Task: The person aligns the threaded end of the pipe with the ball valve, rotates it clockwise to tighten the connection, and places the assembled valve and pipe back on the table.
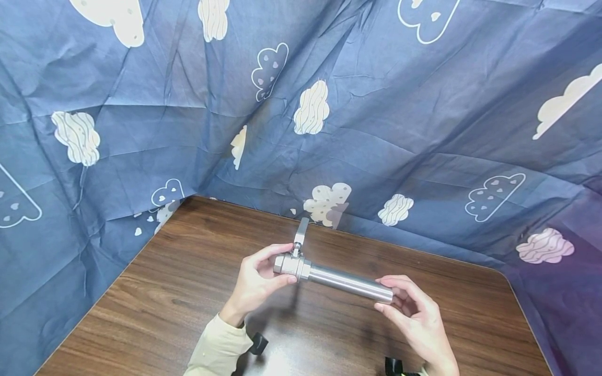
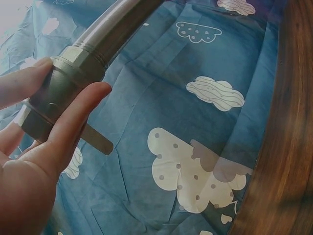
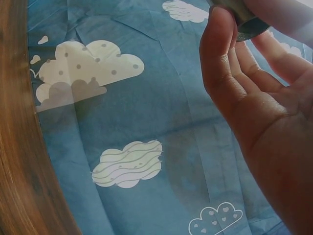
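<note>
A silvery ball valve [image 1: 290, 265] with a flat lever handle [image 1: 301, 230] is joined at its right side to a straight metal pipe [image 1: 350, 282]. My left hand [image 1: 256, 282] grips the valve body between thumb and fingers, below the lever. At the other end, my right hand [image 1: 416, 310] pinches the pipe's tip with thumb and fingers. Both hands hold the piece above the table, sloping slightly down to the right. In the left wrist view the pipe [image 2: 115, 32] enters the valve's hex collar. Only the pipe's end [image 3: 252, 28] shows in the right wrist view.
The brown wood-grain table [image 1: 188, 271] lies beneath the hands. Blue cloth [image 1: 367, 130] printed with white clouds hangs behind and along both sides of it. A black strap piece [image 1: 258, 343] sits at the left wrist, another [image 1: 393, 365] near the right.
</note>
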Available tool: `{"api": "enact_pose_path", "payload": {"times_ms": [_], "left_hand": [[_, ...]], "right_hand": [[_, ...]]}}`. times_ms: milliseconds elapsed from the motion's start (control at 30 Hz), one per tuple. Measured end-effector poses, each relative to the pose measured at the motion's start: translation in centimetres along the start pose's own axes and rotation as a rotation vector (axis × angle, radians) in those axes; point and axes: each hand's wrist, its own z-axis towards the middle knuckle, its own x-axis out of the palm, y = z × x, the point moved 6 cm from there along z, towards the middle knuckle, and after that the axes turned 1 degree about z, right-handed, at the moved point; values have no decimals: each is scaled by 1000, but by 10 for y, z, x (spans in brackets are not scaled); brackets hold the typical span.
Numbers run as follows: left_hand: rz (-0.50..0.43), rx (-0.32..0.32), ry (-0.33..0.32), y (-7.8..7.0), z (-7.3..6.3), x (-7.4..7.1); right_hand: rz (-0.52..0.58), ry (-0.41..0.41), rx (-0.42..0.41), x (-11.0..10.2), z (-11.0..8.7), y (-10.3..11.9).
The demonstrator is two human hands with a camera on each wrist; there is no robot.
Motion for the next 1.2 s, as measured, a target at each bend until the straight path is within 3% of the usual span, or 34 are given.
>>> {"api": "enact_pose_path", "payload": {"times_ms": [233, 533, 733, 1200], "left_hand": [[-4, 1, 1, 0, 0, 0], [-1, -9, -2, -1, 0, 0], [2, -48, -25, 1, -1, 0], [22, -29, -18, -1, -1, -1]], "right_hand": [[-97, -35, 105, -1, -1, -2], [-107, -33, 117, -1, 0, -2], [-161, -29, 163, -3, 0, -4], [-204, -3, 185, -4, -2, -7]]}}
